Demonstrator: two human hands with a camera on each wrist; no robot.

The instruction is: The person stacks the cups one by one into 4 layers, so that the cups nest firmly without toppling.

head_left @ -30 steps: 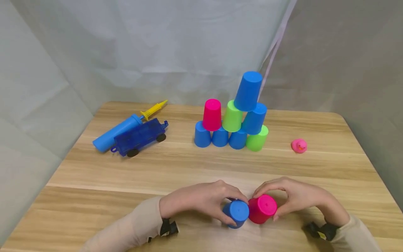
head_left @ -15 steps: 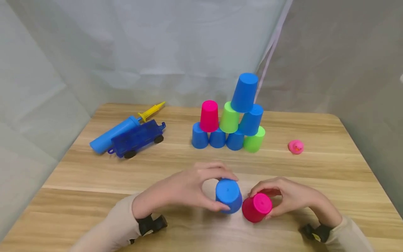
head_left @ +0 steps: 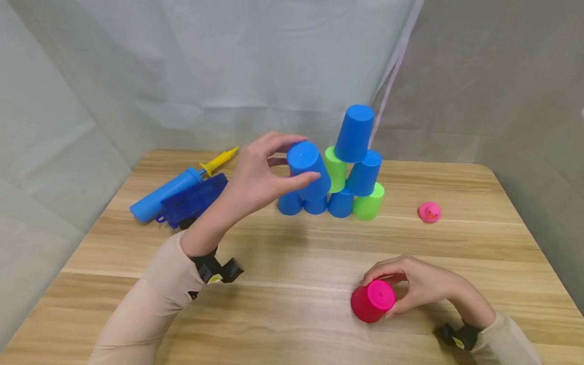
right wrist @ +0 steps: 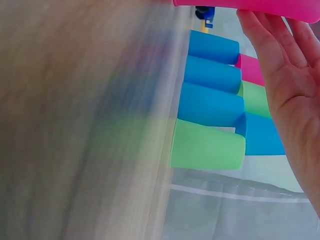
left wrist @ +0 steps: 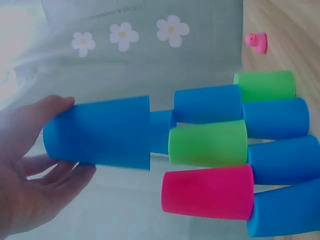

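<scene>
My left hand (head_left: 262, 177) grips an upside-down blue cup (head_left: 307, 170) between thumb and fingers, raised in front of the stack. In the left wrist view, that blue cup (left wrist: 100, 132) is up beside the stack's top layers, its wide mouth towards the table. My right hand (head_left: 417, 286) holds an upside-down pink cup (head_left: 371, 301) on the table near the front. Behind stands the cup stack: a bottom row of blue cups and a green cup (head_left: 370, 202), then a pink cup (left wrist: 207, 192), a green cup (head_left: 336, 170) and a blue cup (head_left: 365, 173), topped by another blue cup (head_left: 355, 134).
A blue toy wagon (head_left: 193, 200) lies on the left, partly behind my left forearm, against a blue pump (head_left: 166, 195) with a yellow nozzle (head_left: 219, 161). A pink rubber duck (head_left: 429, 212) sits right of the stack. A grey curtain (head_left: 255, 66) hangs behind the table.
My left hand has lifted the blue cup from beside the pink cup and carried it up and away to the stack. My right hand stays on the pink cup.
</scene>
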